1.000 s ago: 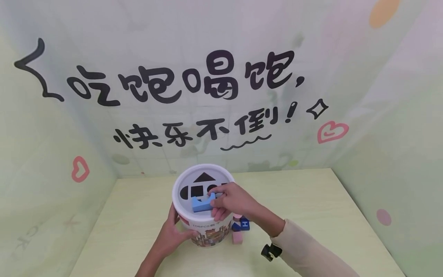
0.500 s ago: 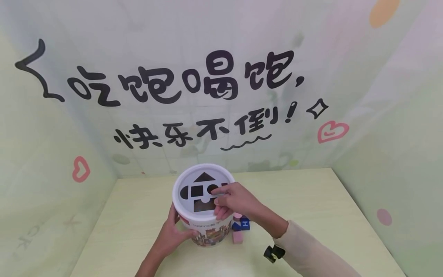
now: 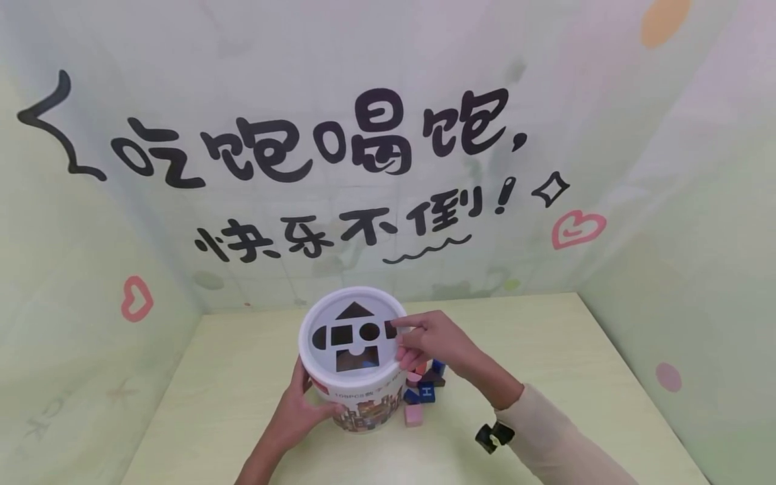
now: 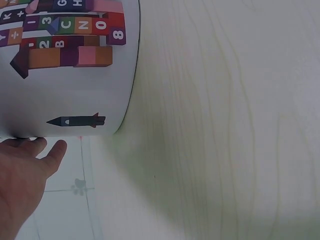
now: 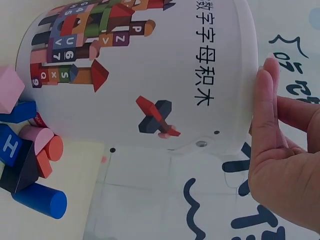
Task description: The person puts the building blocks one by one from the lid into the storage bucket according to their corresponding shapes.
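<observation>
A white bucket (image 3: 364, 403) with printed blocks on its wall stands on the pale table; its lid (image 3: 354, 374) has triangle, half-round, square, round and bridge-shaped holes. My left hand (image 3: 300, 411) grips the bucket's near left side, thumb across the front; in the left wrist view its fingers (image 4: 47, 155) lie against the bucket (image 4: 65, 85). My right hand (image 3: 427, 340) holds nothing and its fingertips touch the lid's right rim. The right wrist view shows its fingers (image 5: 265, 115) straight alongside the bucket (image 5: 165, 65). Something blue shows inside the bridge hole.
Several loose blocks (image 3: 424, 389) lie against the bucket's right side: pink, blue, red and dark ones, with a blue cylinder (image 5: 40, 200) nearest. Patterned walls close the table (image 3: 545, 350) in at the back and both sides.
The blue bridge block that my right hand held on the lid has dropped through its hole. That hand has since slid right to the lid's rim. The left hand has not moved.
</observation>
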`<state>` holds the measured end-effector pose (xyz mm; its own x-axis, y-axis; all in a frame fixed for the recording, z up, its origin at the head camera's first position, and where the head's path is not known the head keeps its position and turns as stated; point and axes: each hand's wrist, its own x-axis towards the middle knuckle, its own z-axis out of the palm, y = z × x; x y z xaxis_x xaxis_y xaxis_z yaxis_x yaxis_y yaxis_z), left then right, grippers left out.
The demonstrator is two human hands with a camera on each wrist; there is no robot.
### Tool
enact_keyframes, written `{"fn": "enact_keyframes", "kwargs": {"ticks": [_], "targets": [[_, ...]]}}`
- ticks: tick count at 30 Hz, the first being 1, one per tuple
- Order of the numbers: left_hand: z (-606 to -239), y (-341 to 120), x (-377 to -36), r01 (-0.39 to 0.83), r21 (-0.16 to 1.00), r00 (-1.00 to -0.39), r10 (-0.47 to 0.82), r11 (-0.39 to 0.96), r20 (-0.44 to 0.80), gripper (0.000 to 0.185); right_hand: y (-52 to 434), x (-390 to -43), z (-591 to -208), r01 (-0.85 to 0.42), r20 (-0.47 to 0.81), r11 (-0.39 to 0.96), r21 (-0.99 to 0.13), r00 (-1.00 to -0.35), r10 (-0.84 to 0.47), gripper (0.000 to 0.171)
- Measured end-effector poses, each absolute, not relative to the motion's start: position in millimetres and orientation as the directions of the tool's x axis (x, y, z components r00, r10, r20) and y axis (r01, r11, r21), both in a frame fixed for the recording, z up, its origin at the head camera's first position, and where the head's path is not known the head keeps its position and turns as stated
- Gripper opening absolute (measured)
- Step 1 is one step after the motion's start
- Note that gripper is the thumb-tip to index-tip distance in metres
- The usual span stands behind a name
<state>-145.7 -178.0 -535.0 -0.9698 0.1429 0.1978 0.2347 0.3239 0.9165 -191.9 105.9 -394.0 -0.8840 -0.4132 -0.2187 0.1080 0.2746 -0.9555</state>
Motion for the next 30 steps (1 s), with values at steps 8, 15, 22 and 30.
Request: {"fn": "enact_keyframes", "kwargs": {"ticks": [8, 15, 22, 30], "targets": [[-536.3, -179.0, -144.8, 0.229, 0.912, -0.971, 0.15, 0.34, 0.188, 0.124, 122.7, -197.4, -396.8, 0.094, -0.204, 0.286, -0.954, -0.901, -0.384, 0.04], [-535.2, -178.1, -145.7, 0.226, 0.916, -0.972, 0.141, 0.33, 0.189, 0.124, 134.6, -202.0, -405.4, 0.109, -0.2, 0.278, -0.954, -0.924, -0.326, 0.039], [-535.2, -178.9, -146.4, 0.245, 0.91, -0.966, 0.16, 0.335, 0.202, 0.124, 144.4, -210.4, -427.1, 0.153, -0.235, 0.301, -0.941, -0.937, -0.26, 0.038], [-537.2, -179.2, -146.3, 0.239, 0.909, -0.968, 0.153, 0.342, 0.197, 0.124, 154.7, -215.0, -450.2, 0.196, -0.277, 0.307, -0.931, -0.928, -0.249, 0.038]]}}
